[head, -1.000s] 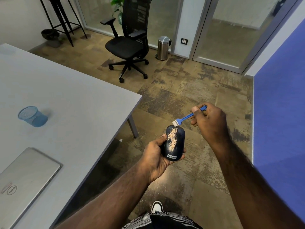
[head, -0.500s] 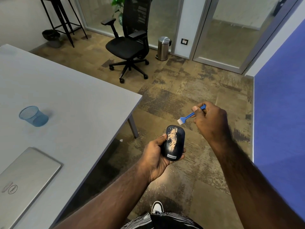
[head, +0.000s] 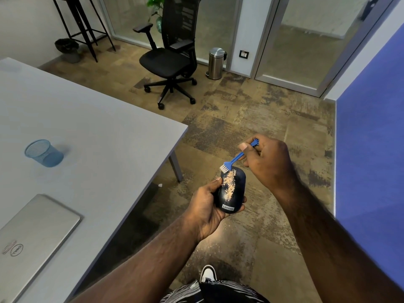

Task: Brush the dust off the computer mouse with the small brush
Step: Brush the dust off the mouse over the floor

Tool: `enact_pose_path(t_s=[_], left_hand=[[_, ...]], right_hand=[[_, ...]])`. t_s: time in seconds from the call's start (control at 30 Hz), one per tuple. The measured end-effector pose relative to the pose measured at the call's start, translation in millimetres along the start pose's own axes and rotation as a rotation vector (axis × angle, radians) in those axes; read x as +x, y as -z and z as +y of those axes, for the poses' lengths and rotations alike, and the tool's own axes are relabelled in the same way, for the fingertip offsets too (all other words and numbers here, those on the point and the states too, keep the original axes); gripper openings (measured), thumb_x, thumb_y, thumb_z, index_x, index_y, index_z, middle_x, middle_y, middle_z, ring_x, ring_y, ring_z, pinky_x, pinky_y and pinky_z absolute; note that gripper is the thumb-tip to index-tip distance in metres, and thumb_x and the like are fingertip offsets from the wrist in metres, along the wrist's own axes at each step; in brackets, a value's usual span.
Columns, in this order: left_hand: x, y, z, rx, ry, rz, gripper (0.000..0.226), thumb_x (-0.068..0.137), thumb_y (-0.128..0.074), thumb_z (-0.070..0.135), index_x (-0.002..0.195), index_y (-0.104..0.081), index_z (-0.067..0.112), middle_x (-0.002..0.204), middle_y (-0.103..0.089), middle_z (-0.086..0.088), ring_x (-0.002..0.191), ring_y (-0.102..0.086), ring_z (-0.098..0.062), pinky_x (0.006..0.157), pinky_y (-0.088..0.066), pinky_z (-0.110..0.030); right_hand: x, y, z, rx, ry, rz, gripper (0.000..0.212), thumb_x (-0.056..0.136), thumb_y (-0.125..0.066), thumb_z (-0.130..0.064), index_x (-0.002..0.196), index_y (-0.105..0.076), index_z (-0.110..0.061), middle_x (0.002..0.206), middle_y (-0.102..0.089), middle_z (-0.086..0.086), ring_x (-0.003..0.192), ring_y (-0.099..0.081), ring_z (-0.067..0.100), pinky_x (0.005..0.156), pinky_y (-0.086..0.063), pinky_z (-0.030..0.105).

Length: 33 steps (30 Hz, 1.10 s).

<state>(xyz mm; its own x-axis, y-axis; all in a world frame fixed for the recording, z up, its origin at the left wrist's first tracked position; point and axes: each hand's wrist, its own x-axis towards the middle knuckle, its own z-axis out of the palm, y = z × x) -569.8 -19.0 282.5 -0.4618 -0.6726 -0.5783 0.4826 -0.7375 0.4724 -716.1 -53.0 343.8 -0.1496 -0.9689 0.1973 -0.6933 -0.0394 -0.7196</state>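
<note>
1. The grey table (head: 91, 136) is filling the left side, its corner pointing toward 3 o'clock; a closed silver laptop (head: 32, 232) is lying at its 7 o'clock end and a blue mesh cup (head: 43, 153) is standing at 9 o'clock.
2. The left hand (head: 206, 206) is cradling the dark computer mouse (head: 230, 191) over the floor, just off the table's edge, fingers curled around both flanks.
3. The mouse's long axis is running from 6 to 12 o'clock, logo end nearest the person, with a pale dust streak (head: 228, 184) lying along it.
4. The right hand (head: 269, 162) is pinching the small blue brush (head: 237, 158) closed between thumb and fingers; its handle is slanting toward 2 o'clock, white bristles touching the mouse's far end.
</note>
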Motion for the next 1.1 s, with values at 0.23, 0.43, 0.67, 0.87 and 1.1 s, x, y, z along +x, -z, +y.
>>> enact_pose_path(t_s=[0.23, 0.43, 0.67, 0.87, 1.1], left_hand=[[0, 2, -1, 0.02, 0.01, 0.006, 0.034, 0.101, -0.036, 0.029, 0.115, -0.059, 0.008, 0.111, -0.065, -0.023, 0.09, -0.065, -0.039, 0.077, -0.055, -0.044], [2, 3, 1, 0.013, -0.014, -0.017, 0.034, 0.101, -0.034, 0.028, 0.118, -0.06, 0.011, 0.107, -0.067, -0.02, 0.085, -0.066, -0.037, 0.074, -0.057, -0.042], [3, 3, 3, 0.015, -0.004, -0.012, 0.035, 0.101, -0.035, 0.029, 0.119, -0.059, 0.011, 0.112, -0.065, -0.021, 0.088, -0.065, -0.038, 0.076, -0.056, -0.043], [5, 2, 5, 0.005, 0.003, -0.011, 0.035, 0.101, -0.036, 0.028, 0.119, -0.059, 0.009, 0.112, -0.064, -0.022, 0.09, -0.064, -0.039, 0.077, -0.055, -0.044], [6, 1, 4, 0.0, 0.0, -0.014, 0.035, 0.101, -0.036, 0.028, 0.121, -0.059, 0.01, 0.111, -0.065, -0.021, 0.087, -0.065, -0.038, 0.073, -0.057, -0.042]], right_hand=[[11, 0, 3, -0.207, -0.054, 0.072, 0.019, 0.095, -0.056, -0.026, 0.091, -0.064, -0.009, 0.067, -0.059, 0.001, 0.052, -0.049, 0.005, 0.045, -0.032, 0.02], [10, -3, 1, -0.159, -0.02, 0.009, 0.016, 0.094, -0.059, -0.025, 0.084, -0.062, -0.012, 0.061, -0.057, -0.003, 0.05, -0.052, 0.008, 0.046, -0.035, 0.021], [9, 2, 0, -0.025, -0.036, 0.06, 0.016, 0.093, -0.059, -0.026, 0.088, -0.065, -0.011, 0.067, -0.066, 0.001, 0.06, -0.067, 0.016, 0.052, -0.052, 0.029], [10, -1, 5, -0.177, -0.074, 0.089, 0.017, 0.094, -0.058, -0.026, 0.089, -0.064, -0.012, 0.059, -0.051, -0.01, 0.05, -0.046, 0.003, 0.045, -0.029, 0.018], [11, -1, 4, -0.231, -0.009, 0.043, 0.016, 0.095, -0.056, -0.026, 0.089, -0.063, -0.013, 0.064, -0.056, -0.003, 0.05, -0.045, 0.003, 0.044, -0.028, 0.019]])
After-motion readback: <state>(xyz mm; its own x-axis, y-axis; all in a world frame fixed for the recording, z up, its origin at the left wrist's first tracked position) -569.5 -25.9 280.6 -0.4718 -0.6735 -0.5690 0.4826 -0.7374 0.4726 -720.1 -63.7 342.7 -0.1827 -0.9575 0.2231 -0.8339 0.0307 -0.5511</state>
